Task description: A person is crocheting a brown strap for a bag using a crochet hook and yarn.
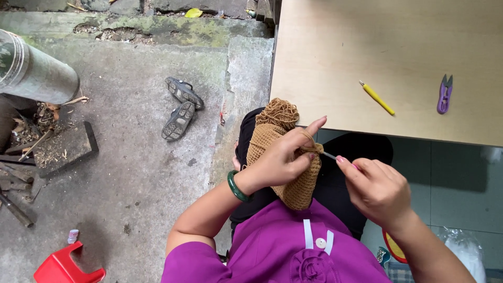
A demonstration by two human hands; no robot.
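Concrete yard, wooden bench far right. Left hand grip pinching tan crochet piece; right hand grip pinching crochet hook.

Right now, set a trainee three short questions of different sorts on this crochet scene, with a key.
1. True or false: the left hand holds the tan crocheted piece.
2. Which tool lies furthest right on the wooden table? A) the yellow-handled hook B) the purple snips C) a red stool
3. Fill in: the right hand holds a thin ____ whose metal tip meets the work.

Key
1. True; its fingers wrap the piece and a strand runs over the forefinger.
2. B; the snips lie right of the yellow-handled hook, and both are untouched.
3. Crochet hook.
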